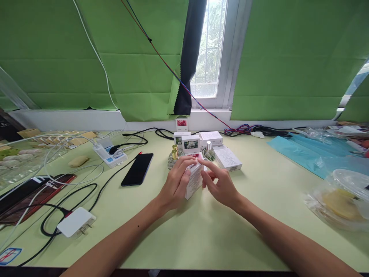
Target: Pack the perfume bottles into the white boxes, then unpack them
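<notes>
A small white perfume box (194,184) with printed text on its side stands upright on the table, tilted a little. My left hand (176,181) is wrapped over its left side and top, fingers closed on it. My right hand (220,184) has its index finger at the top edge and its thumb and other fingers bent at the right side; part of this contact is hidden. Just behind are perfume bottles with gold caps (175,154) and a round glass bottle with a silver cap (208,152). A white box with a flower picture (190,144) stands between them.
More white boxes (227,158) lie behind to the right. A black phone (137,169), a power strip (111,156), a charger (76,222) and tangled cables spread over the left side. Blue sheets (305,152) and a clear plastic container (346,196) are at the right.
</notes>
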A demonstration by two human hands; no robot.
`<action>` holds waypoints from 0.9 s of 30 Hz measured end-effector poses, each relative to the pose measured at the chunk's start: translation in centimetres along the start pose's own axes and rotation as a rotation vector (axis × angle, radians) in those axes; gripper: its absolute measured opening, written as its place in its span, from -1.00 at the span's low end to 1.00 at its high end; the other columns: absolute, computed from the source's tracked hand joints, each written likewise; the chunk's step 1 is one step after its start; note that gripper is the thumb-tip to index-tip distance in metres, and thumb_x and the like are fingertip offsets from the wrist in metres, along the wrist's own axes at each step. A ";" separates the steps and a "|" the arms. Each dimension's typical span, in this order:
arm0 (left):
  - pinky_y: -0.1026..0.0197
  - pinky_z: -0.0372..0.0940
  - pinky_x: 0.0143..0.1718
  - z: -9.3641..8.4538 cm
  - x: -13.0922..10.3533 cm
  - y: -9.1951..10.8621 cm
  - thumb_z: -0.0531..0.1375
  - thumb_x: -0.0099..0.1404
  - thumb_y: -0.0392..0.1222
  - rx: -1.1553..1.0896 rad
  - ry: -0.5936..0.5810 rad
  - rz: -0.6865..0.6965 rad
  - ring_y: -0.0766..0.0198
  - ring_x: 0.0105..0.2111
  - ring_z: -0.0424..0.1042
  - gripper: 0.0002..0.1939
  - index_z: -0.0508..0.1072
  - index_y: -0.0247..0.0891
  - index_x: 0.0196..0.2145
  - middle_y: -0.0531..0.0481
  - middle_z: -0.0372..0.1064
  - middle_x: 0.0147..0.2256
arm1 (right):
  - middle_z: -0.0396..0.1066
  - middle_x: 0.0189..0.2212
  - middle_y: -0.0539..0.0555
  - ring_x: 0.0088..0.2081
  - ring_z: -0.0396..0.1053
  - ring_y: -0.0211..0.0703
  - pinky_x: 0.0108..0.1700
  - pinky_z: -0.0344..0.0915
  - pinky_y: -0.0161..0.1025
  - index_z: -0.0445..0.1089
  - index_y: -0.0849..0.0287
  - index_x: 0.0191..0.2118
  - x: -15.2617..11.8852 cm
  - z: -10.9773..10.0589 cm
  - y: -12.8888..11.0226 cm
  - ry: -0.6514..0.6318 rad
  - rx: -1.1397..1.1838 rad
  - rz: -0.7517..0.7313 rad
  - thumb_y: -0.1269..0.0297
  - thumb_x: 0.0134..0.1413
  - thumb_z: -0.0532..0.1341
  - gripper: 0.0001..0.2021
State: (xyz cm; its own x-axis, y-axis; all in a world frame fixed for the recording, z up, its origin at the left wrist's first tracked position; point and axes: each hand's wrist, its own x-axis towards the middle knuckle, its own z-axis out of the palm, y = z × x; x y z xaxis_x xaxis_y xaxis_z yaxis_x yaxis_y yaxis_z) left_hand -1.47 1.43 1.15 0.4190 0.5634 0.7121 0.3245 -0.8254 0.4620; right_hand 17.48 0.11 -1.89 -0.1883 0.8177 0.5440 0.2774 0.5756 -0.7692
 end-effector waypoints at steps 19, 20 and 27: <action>-0.02 0.35 0.14 0.2 0.0 0.1 -0.09 0.53 -0.29 0.003 -0.005 0.004 0.07 0.15 0.39 -0.67 0.39 -0.16 0.05 -0.14 0.38 0.09 | 0.32 -0.61 -0.09 -0.59 0.25 -0.29 -0.49 0.29 -0.32 0.33 0.25 0.28 0.0 -0.1 -0.1 -0.011 0.006 -0.015 0.20 0.40 0.08 -0.55; -0.03 0.35 0.14 0.2 0.0 0.1 -0.09 0.53 -0.28 0.002 -0.005 0.006 0.07 0.15 0.38 -0.68 0.39 -0.16 0.06 -0.14 0.38 0.09 | 0.32 -0.61 -0.09 -0.59 0.25 -0.29 -0.49 0.29 -0.32 0.33 0.25 0.28 0.0 -0.1 -0.1 -0.011 0.009 -0.013 0.20 0.40 0.08 -0.55; -0.04 0.36 0.14 0.1 0.1 0.2 -0.09 0.53 -0.29 0.004 -0.001 0.018 0.06 0.15 0.38 -0.67 0.40 -0.16 0.07 -0.16 0.38 0.09 | 0.34 -0.61 -0.09 -0.59 0.25 -0.29 -0.48 0.29 -0.32 0.32 0.27 0.28 0.0 -0.1 -0.2 -0.017 0.013 -0.003 0.22 0.39 0.09 -0.55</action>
State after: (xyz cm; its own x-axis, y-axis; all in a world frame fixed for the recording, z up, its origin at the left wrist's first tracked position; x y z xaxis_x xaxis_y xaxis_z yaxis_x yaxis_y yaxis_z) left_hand -1.26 1.34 1.19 0.4255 0.5483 0.7199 0.3200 -0.8353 0.4471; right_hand 17.49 -0.02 -1.74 -0.2055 0.8158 0.5406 0.2649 0.5782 -0.7717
